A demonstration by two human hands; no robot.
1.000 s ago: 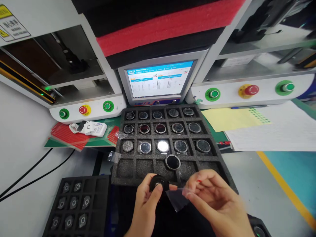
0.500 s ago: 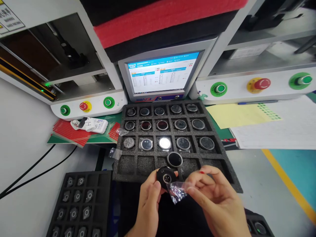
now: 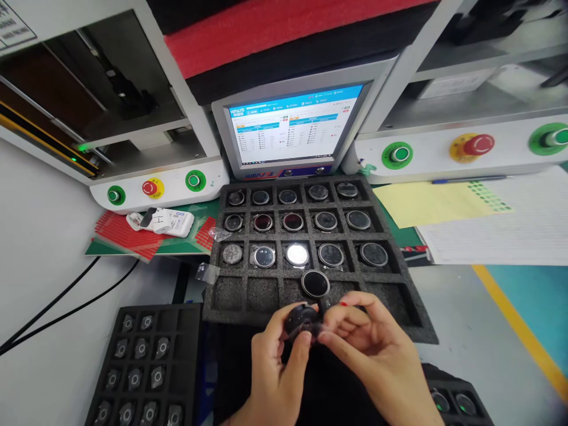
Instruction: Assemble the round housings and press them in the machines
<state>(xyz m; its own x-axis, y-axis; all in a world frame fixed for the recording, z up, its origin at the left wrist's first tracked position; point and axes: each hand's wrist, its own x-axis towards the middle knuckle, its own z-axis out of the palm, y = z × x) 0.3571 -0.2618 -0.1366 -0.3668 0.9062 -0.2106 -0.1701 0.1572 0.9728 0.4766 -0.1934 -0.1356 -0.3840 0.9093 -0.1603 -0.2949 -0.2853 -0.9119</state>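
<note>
My left hand [image 3: 277, 364] is closed around a round black smartwatch body [image 3: 299, 316], its sensor back partly covered by the thumb. A piece of clear plastic film [image 3: 316, 327] lies across the watch back, blurred. My right hand [image 3: 377, 349] pinches the film's edge between thumb and fingers, close to the watch. Just beyond the hands, another smartwatch [image 3: 315, 284] with a dark face and silver rim rests tilted over the dividers of a grey foam tray [image 3: 261, 319]. Rows of round watches fill the tray's farther compartments; one face [image 3: 297, 255] shines white.
A monitor [image 3: 293, 130] stands behind the tray, between two machines with green buttons [image 3: 397, 155] and red stop knobs [image 3: 479, 144]. A second black tray [image 3: 181, 349] is at lower left, another [image 3: 452, 378] at lower right. Yellow paper [image 3: 412, 204] and a pen [image 3: 470, 179] lie right.
The film, earlier hanging out from the watch toward the right hand, now lies against the watch back. The watch has tilted, and my right hand has come left, closer to it.
</note>
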